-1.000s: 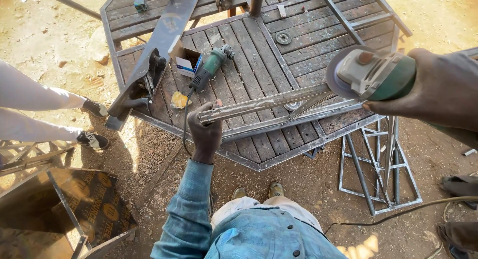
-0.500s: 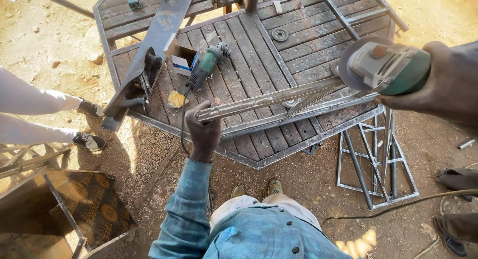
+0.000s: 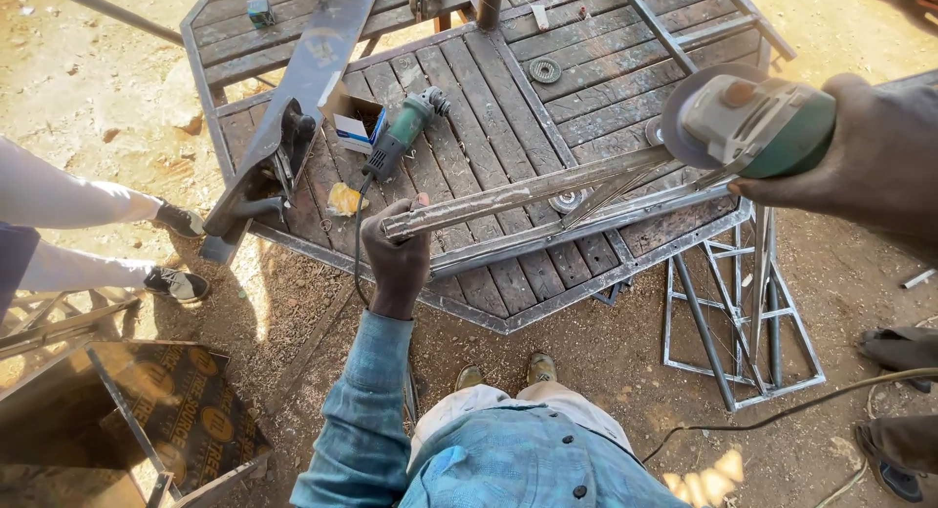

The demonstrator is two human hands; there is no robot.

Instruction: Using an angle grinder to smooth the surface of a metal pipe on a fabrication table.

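Left hand (image 3: pixel 396 259) closed round the near end of a steel bar (image 3: pixel 528 190), pinning it flat across the slatted worktop (image 3: pixel 469 88) so it lies steady. Right hand (image 3: pixel 860 161) gripping a green grinder (image 3: pixel 752 122), disc just above the bar's far end. A second grinder (image 3: pixel 401 137) lies idle beyond the left hand, beside a small box (image 3: pixel 350 122).

The right hand (image 3: pixel 874 161) is cut off by the frame's edge at 3 o'clock, its fingers hidden behind the green grinder (image 3: pixel 757 125). At 9 o'clock a bystander's legs (image 3: pixel 68 225) run out of view. The surface (image 3: pixel 586 68) is cropped at 12 o'clock.
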